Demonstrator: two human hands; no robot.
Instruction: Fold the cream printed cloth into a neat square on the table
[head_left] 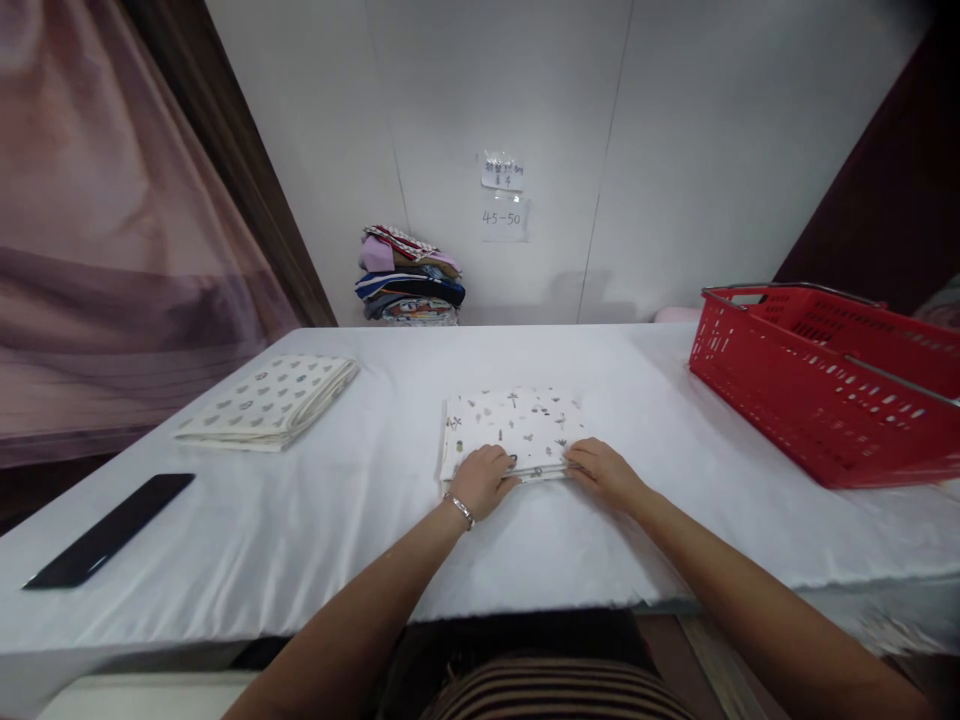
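A folded white cloth (517,425) printed with small palm trees and other little motifs lies flat on the table in front of me. At its near edge, toward the left, my left hand (482,482) has its fingers on top and its thumb against the front fold. The near right corner is pinched by my right hand (600,470), fingers above and thumb lower down. Both hands are closed on the layered edge. A bracelet (460,510) circles my left wrist.
White fabric covers the table (390,540). Another folded patterned cloth (274,400) lies at the left, with a flat black object (112,530) nearer me. A red basket (810,390) stands at the right. Behind the table's far edge rises a stack of folded fabrics (411,280).
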